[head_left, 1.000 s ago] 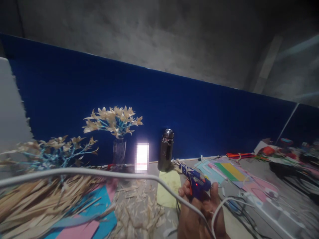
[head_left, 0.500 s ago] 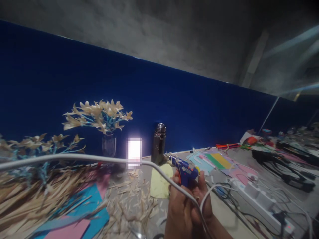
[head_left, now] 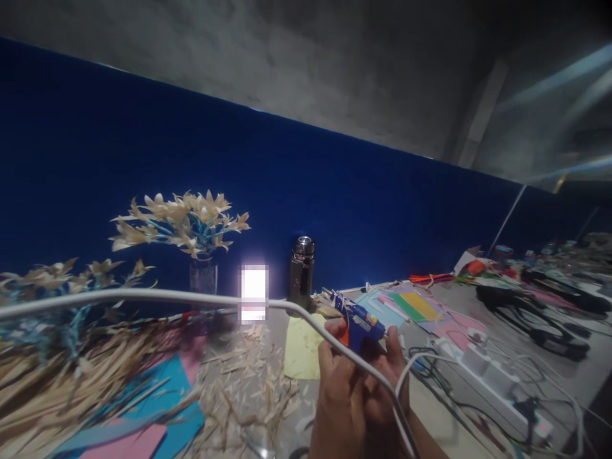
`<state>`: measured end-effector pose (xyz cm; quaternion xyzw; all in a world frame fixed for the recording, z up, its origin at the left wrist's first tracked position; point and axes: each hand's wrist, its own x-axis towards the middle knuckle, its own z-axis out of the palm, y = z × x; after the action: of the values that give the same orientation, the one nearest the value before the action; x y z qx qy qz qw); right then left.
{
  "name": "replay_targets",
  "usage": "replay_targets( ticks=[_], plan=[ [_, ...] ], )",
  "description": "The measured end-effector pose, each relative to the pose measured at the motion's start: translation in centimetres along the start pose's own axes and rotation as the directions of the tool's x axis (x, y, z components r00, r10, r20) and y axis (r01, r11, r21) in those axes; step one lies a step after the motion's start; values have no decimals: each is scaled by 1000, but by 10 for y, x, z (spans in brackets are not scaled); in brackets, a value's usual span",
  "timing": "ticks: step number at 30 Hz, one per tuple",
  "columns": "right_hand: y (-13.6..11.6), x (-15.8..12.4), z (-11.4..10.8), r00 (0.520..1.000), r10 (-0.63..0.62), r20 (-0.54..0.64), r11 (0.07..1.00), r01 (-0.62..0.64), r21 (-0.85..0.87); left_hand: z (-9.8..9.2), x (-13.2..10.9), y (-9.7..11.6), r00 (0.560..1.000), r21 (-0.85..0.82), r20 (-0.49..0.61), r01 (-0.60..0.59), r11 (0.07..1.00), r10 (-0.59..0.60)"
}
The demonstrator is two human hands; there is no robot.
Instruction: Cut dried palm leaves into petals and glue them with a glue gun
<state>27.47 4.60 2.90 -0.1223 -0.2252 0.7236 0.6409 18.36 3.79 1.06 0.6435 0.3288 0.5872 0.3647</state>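
A blue hot glue gun (head_left: 359, 322) with an orange trigger is held up in front of me, its nozzle tilted up and to the left. My left hand (head_left: 337, 389) is closed around its handle near the trigger. From the right, my right hand (head_left: 388, 376) is also closed against the glue gun, with its thumb at the rear end. The palms and lower fingers overlap, so part of the grip is hidden. A white cable (head_left: 191, 295) sweeps across the view and passes in front of both hands.
A dark thermos (head_left: 301, 274) stands behind the hands, beside yellow paper (head_left: 301, 350). Leftward are a vase (head_left: 203, 277) of pale flowers (head_left: 189, 217), dried husks (head_left: 43, 395) and scraps (head_left: 246, 376). A power strip (head_left: 502, 389) with tangled cords lies right.
The view has shifted slightly, so the background sits a little further left. The glue gun has tilted slightly more, its rear end lower. Both hands keep their hold.
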Motion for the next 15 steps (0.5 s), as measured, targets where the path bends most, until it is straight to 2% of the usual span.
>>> replay_targets(
  ticks=[4,10,15],
  plan=[
    [0,4,-1,999,-1,34,1000,1,12,-2,2,2,1000,45,7,9,999,-10],
    [-4,1,-1,993,104,53,994,-105,12,-1,2,0,1000,24,10,3,1000,-3],
    [-2,1,-4,998,61,22,998,-61,12,2,0,-9,1000,58,-6,-4,998,5]
  ],
)
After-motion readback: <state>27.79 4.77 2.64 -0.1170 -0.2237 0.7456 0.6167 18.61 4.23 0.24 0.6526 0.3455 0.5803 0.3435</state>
